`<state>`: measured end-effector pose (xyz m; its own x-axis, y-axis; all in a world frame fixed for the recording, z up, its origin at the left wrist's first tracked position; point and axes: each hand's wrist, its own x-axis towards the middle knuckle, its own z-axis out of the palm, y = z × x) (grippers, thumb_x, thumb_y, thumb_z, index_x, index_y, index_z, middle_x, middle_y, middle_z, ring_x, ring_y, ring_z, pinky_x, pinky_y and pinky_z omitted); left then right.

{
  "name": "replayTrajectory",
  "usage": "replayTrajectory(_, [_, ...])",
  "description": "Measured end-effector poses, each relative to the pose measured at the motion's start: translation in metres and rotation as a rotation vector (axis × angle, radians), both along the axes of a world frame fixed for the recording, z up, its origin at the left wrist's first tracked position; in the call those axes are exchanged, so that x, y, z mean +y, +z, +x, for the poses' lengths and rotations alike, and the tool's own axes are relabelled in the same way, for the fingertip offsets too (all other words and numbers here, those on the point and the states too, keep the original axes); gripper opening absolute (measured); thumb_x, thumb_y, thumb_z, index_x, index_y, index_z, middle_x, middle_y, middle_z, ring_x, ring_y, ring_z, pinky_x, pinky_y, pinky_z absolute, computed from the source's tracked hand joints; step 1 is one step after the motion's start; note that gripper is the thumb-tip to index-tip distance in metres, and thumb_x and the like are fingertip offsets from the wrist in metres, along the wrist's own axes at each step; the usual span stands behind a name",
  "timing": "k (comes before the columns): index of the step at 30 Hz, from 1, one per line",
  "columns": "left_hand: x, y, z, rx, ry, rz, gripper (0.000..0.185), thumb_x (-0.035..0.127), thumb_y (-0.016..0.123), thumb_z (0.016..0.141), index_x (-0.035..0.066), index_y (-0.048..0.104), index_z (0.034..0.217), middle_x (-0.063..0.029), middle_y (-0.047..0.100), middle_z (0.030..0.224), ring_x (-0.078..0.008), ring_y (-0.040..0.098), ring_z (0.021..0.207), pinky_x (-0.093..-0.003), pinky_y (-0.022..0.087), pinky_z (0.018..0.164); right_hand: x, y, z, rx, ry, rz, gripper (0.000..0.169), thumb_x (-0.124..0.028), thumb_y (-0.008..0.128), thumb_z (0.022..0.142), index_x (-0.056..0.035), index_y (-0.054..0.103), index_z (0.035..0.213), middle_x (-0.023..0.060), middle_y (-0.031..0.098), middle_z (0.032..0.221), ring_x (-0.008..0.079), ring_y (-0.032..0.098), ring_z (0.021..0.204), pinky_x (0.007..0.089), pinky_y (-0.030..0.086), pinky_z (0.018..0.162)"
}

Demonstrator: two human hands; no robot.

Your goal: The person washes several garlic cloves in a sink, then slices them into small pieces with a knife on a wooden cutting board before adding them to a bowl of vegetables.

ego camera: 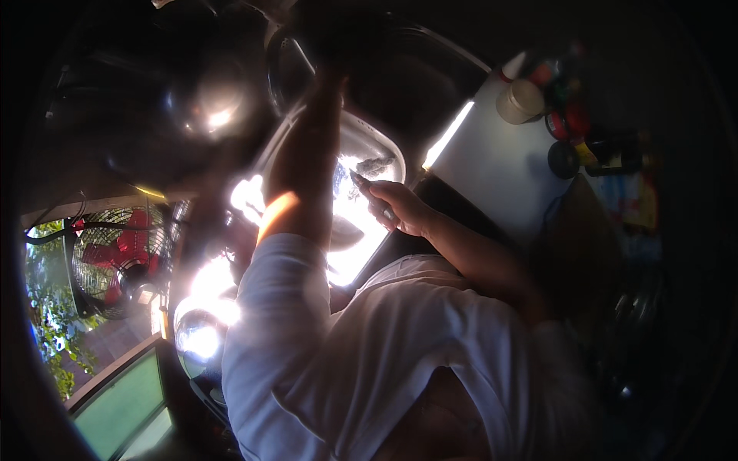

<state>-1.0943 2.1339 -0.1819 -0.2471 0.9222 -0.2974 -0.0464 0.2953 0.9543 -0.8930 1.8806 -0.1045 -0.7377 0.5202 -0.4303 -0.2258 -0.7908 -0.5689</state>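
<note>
Before me is a metal sink basin (369,124), its inside washed out by strong sunlight. My right hand (400,207) is over its right side, fingers bent and pointing inward. Glints at the fingers look wet or metallic; whether a thin object is held there is unclear. Just beyond the fingertips lies a grey clump like a scouring pad (375,167). Lower in the basin is a rounded shadowed shape (345,232), partly lost in glare. My left forearm (305,132) stretches across the basin to the far side, where the hand disappears in deep shadow.
On the right, a pale countertop (481,155) holds a lidded tub (520,102), a dark bottle (614,155) and several jars. A fan with red blades (124,253) stands left, above a green panel (124,403). A shiny rounded metal object (199,340) is beside my left sleeve.
</note>
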Motion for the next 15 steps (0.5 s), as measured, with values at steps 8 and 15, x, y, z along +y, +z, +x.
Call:
replayTrajectory(8, [-0.003, 0.000, 0.028, 0.056, -0.062, 0.196, 0.019, 0.022, 0.059, 0.089, 0.006, 0.057, 0.099, -0.0057, 0.067, 0.078, -0.0134, 0.064, 0.066, -0.0231, 0.048, 0.054, 0.002, -0.001, 0.055, -0.262, -0.153, 0.105, 0.020, -0.025, 0.046, 0.094, -0.0068, 0.048, 0.086, 0.0037, 0.050, 0.066, 0.0102, 0.042, 0.043, 0.0240, 0.033, 0.038])
replayTrajectory(15, [-0.115, -0.132, 0.018, 0.149, 0.058, 0.201, 0.010, 0.011, 0.056, 0.091, 0.003, 0.057, 0.096, -0.0066, 0.066, 0.083, -0.0121, 0.061, 0.071, -0.0251, 0.050, 0.069, -0.023, 0.045, 0.210, -0.487, -0.328, 0.308, 0.020, -0.024, 0.047, 0.094, -0.0046, 0.048, 0.090, 0.0036, 0.049, 0.065, 0.0089, 0.042, 0.044, 0.0233, 0.035, 0.039])
